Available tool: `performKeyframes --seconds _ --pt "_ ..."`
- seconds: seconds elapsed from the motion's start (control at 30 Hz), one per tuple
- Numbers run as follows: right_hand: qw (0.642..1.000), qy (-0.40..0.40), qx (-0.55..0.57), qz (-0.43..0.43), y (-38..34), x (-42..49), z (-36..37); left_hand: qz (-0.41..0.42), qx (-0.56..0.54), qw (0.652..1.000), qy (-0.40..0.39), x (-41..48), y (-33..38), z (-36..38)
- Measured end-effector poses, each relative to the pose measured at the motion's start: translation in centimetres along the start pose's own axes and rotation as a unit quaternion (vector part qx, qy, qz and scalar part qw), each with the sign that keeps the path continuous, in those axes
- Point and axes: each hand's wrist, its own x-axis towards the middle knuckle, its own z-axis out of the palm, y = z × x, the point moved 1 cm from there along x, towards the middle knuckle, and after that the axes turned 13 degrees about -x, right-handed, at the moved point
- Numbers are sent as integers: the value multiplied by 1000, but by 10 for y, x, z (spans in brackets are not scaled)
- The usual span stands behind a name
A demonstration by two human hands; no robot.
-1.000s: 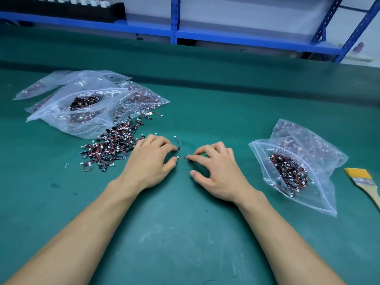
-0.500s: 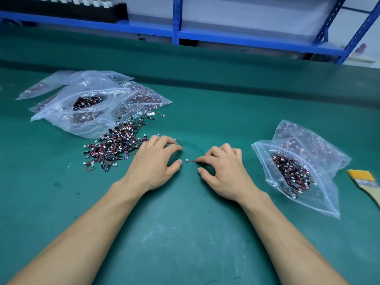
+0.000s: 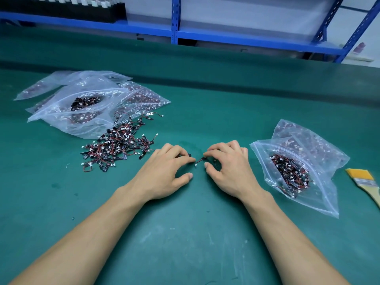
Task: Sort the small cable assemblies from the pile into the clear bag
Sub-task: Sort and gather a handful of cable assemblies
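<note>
- Our right hand (image 3: pixel 228 171) pinches a cable assembly (image 3: pixel 197 161) in its grip, at 9 o'clock from the clear bag (image 3: pixel 320 194).
- Our left hand (image 3: pixel 164 173) curls over a black part (image 3: pixel 189 155); we cannot tell its grip.
- The pile (image 3: pixel 117 149) lies at its 10 o'clock.
- A paintbrush (image 3: pixel 364 179) is cut off at 3 o'clock.

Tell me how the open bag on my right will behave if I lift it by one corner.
Probably floppy: the bag is thin, wrinkled clear film. It would likely sag toward the cables heaped inside. Its mouth looks unsealed, so some might spill.
</note>
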Motion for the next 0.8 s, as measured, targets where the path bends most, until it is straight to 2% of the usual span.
performKeyframes --seconds 0.1,0.33,0.57,0.7,0.8 --pt "1000 9 3 18 4 1 -2 14 -8 1000 -11 0 3 3" --pt "998 -45 2 -40 -1 -1 1 17 -8 1000 -2 0 0 -1" --pt "999 -28 29 -32 3 -1 0 9 -3 1000 9 -1 -3 -5" --pt "999 -8 47 16 11 1 -3 -8 -6 998 58 -2 -5 -11" --pt "999 -23 37 32 16 1 -1 -33 -4 993 110 -2 -11 -18"
